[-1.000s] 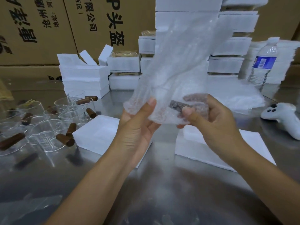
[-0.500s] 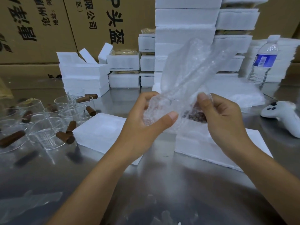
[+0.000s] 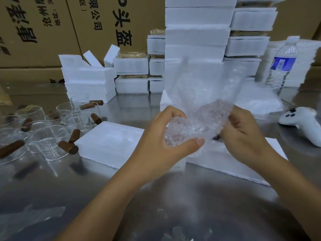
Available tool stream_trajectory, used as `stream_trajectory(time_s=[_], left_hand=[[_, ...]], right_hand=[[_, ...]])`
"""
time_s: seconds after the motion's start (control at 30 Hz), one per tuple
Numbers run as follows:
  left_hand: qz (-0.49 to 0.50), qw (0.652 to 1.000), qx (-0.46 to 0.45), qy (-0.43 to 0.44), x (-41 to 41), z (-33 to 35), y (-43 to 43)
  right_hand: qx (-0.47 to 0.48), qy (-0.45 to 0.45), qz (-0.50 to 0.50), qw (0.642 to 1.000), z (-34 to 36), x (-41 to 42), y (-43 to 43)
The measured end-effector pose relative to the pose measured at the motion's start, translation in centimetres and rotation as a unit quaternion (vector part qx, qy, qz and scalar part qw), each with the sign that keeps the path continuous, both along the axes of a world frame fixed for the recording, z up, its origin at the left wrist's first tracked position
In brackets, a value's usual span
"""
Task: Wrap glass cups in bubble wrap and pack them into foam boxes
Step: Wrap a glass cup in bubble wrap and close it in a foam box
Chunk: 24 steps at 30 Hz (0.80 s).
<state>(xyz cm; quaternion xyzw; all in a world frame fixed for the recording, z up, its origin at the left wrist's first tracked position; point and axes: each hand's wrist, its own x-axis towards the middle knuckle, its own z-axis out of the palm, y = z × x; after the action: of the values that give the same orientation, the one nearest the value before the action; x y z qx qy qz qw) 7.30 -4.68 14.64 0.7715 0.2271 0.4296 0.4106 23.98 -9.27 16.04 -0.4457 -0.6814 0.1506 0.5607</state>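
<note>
- Lower than a second ago, the bubble wrap bundle sits mid-frame above the foam box.
- Left hand and right hand both grip it.

cardboard boxes | print "P头盔", "限公司"

Glossy brushed-metal table, matt grainy white foam boxes, clear crinkly plastic bubble wrap, transparent glass cups, brown cardboard cartons.
</note>
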Motion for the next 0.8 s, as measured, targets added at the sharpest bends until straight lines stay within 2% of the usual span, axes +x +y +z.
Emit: stream_trajectory(time_s=[0.1,0.23,0.33,0.43,0.57,0.7,0.8], left_hand=[[0.008,1.0,0.018,0.013,0.0,0.0,-0.1],[0.005,1.0,0.02,0.008,0.0,0.1,-0.5],[0.001,0.998,0.05,0.023,-0.2,0.1,-0.6],[0.012,0.99,0.118,0.071,-0.2,0.0,-0.7],[0.039,0.983,0.15,0.098,-0.2,-0.1,-0.6],[0.046,0.984,0.152,0.086,-0.3,0.0,-0.4],[0.048,0.985,0.145,0.081,-0.5,0.1,-0.3]], right_hand=[[-0.031,-0.027,0.05,0.998,0.1,-0.3,-0.2],[-0.056,-0.072,0.006,0.996,0.0,-0.3,-0.1],[-0.088,-0.017,-0.009,0.996,0.1,0.0,0.1],[-0.147,0.0,-0.027,0.989,-0.1,0.4,0.4],[-0.151,0.054,-0.025,0.987,0.1,0.2,0.3],[-0.14,0.124,0.025,0.982,0.3,0.7,0.6],[-0.124,0.137,0.086,0.979,0.6,0.9,0.6]])
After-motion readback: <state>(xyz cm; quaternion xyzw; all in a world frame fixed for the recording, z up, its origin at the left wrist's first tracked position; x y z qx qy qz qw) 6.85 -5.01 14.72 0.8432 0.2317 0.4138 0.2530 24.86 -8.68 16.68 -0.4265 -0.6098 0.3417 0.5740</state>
